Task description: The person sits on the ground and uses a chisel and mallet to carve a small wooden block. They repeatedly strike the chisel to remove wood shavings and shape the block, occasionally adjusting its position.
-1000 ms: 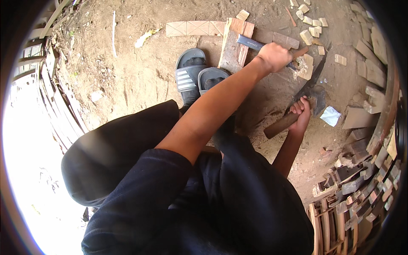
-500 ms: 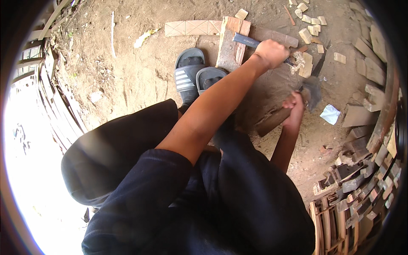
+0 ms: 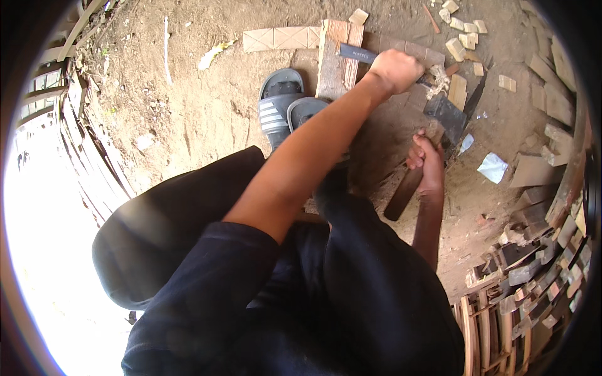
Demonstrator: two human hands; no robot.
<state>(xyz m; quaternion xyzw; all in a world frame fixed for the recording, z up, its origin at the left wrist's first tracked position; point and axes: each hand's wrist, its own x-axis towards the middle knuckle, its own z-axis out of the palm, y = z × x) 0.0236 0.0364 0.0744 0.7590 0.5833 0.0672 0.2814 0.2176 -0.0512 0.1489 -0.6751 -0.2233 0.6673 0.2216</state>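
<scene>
My left hand [image 3: 396, 71] is wrapped round a chisel [image 3: 356, 52]. Its flat dark blade points left and lies over a rough reddish wood block [image 3: 335, 75]. The chisel's frayed pale butt [image 3: 439, 80] sticks out on the right of the fist. Lower right, my right hand [image 3: 429, 160] grips the thick wooden handle of a hatchet [image 3: 445, 116]. The hatchet's wide dark head sits close below the frayed butt; whether the two touch I cannot tell. Fingers hide most of the chisel's handle.
A patterned board [image 3: 281, 40] lies under or behind the block. Small wood offcuts [image 3: 456, 49] are scattered at the upper right, with a pale scrap [image 3: 492, 168] below. Stacked wood [image 3: 501, 326] fills the lower right. My sandals [image 3: 281, 103] rest beside the block.
The hatchet head has moved left and up, nearer the chisel's butt, and is less blurred. My left hand, the chisel and the block have shifted slightly left.
</scene>
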